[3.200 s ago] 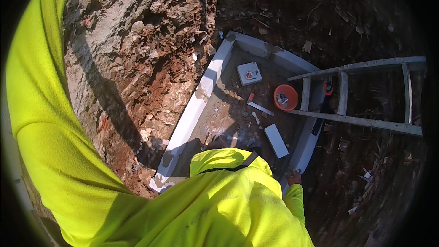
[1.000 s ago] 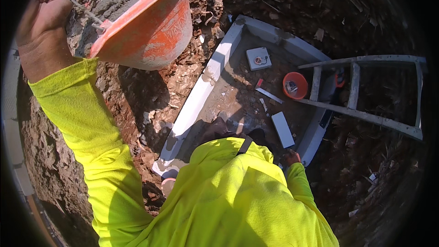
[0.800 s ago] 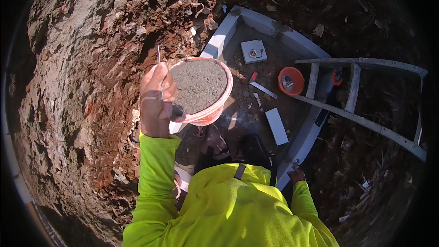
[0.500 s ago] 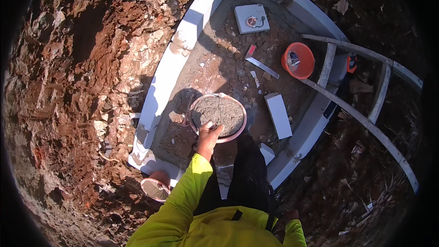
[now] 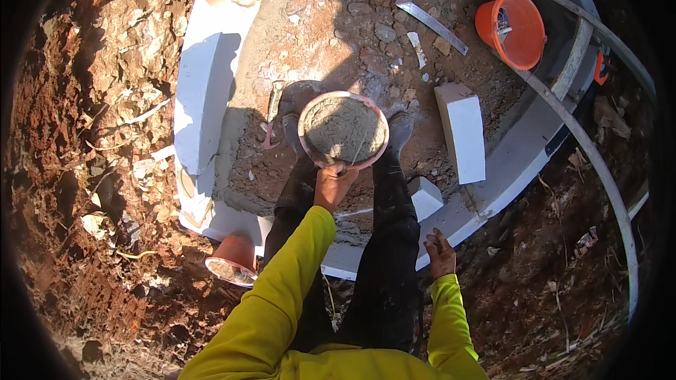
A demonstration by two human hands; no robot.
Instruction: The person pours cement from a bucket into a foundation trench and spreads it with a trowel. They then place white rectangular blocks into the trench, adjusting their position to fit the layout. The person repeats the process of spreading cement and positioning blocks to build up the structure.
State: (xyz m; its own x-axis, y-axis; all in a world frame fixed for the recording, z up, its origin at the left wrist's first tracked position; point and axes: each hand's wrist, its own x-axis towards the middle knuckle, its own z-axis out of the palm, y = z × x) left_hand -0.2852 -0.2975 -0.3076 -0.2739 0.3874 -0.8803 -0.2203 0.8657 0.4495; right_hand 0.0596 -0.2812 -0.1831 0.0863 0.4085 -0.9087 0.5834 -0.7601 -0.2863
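Taking the mortar bucket [image 5: 373,157] as our landmark, nearest to us the right hand [image 5: 441,255] is hovering on its nearer right side, fingers loosely bent and partly spread, with nothing showing in its grasp; whether it is touching the white block wall [image 5: 345,255] just beside it we are not able to tell. Nearer than the bucket and to its left, a smaller bucket [image 5: 236,249] is leaning outside that wall. Our left hand [image 5: 334,187] is closing firmly around what is looking like the thin wire handle, at the bucket's near rim. The bucket itself is sitting or hanging between our boots [image 5: 401,131], its grey mortar [image 5: 340,125] almost reaching the rim; we are not seeing whether its base is meeting the ground. We are judging the step in hand to be managing this heavy load by its handle, so the next move is likely calling for a level, steady grip and care around our feet. To the bucket's right, a small white block [image 5: 425,198] and a longer white block [image 5: 463,134] are lying apart from it; to its left, a hammer-like tool [image 5: 274,102] is lying near. Beyond the bucket, to the right, a metal square [image 5: 438,27] is resting on the dirt, and farther that way an orange bucket [image 5: 486,22] is standing tilted beside a ladder [image 5: 572,58].
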